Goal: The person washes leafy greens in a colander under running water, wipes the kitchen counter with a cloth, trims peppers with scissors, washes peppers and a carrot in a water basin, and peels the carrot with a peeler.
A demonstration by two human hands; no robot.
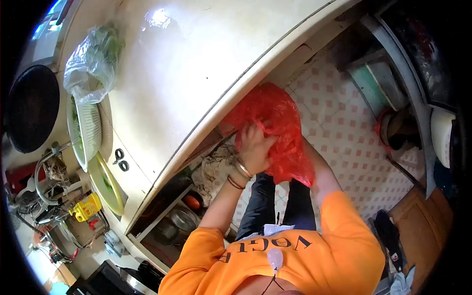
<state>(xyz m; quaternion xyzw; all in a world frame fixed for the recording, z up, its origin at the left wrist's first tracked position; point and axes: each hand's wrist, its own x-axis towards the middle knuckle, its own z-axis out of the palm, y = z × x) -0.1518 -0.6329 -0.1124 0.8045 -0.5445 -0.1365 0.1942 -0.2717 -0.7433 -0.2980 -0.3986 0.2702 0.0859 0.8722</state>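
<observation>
A crumpled red plastic bag (287,142) hangs in front of my legs, beside the counter's edge. My left hand (256,150), with a bangle and a dark band at the wrist, lies against the near left side of the bag. Its fingers look stretched and apart, the tips partly lost in the red film. From the right, my right forearm (322,169) reaches behind or into the bag; the bag covers that hand and its fingers. What the bag contains, if anything, cannot be made out.
The pale countertop (196,64) carries a clear bag of greens (96,61), a white colander (88,130), a yellow-green basin (109,189) and black scissors (120,160). Below it, an open cabinet holds metal bowls (182,220) and a cloth (214,169). Stacked containers (381,88) stand right on the tiled floor.
</observation>
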